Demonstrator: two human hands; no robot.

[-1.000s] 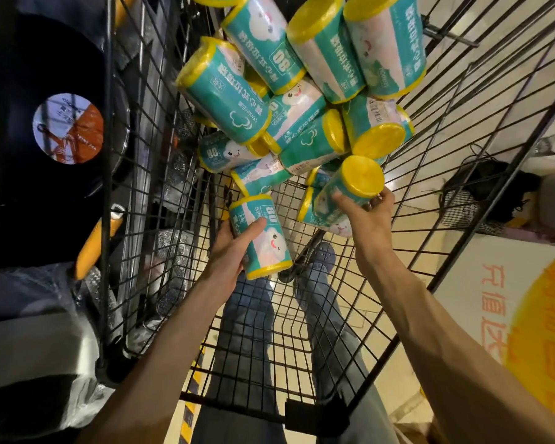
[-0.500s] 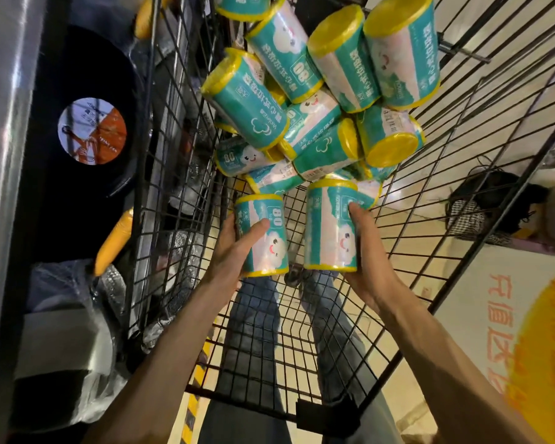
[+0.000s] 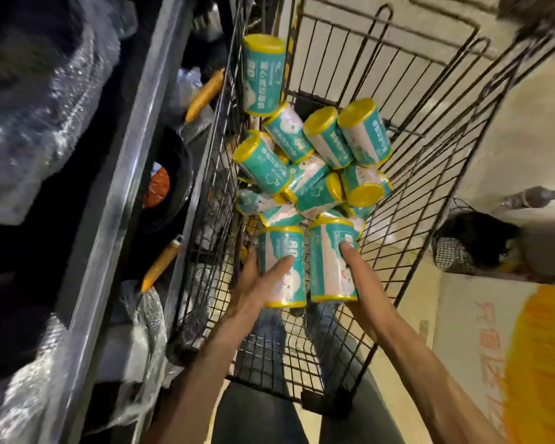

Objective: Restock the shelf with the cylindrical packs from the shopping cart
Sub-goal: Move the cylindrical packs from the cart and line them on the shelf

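A black wire shopping cart [image 3: 407, 219] holds a pile of several teal cylindrical packs with yellow lids [image 3: 314, 174]. My left hand [image 3: 257, 283] grips one upright pack [image 3: 285, 267], thumb across its front. My right hand [image 3: 362, 283] holds a second upright pack [image 3: 329, 261] right beside it, thumb lying on its label. Both held packs sit just in front of the pile, above the cart's wire floor. The metal shelf edge [image 3: 122, 200] runs along the left of the cart.
The shelf on the left holds plastic-wrapped dark goods [image 3: 39, 116], a black pan with an orange label [image 3: 164, 187] and wooden handles [image 3: 161, 264]. A white and orange sign [image 3: 507, 354] lies on the floor to the right. A dark bag [image 3: 474, 241] sits beyond it.
My right hand has turned its pack upright and drawn it next to the left hand's pack. The view has lifted and swung, showing more of the shelf and the cart's far end.
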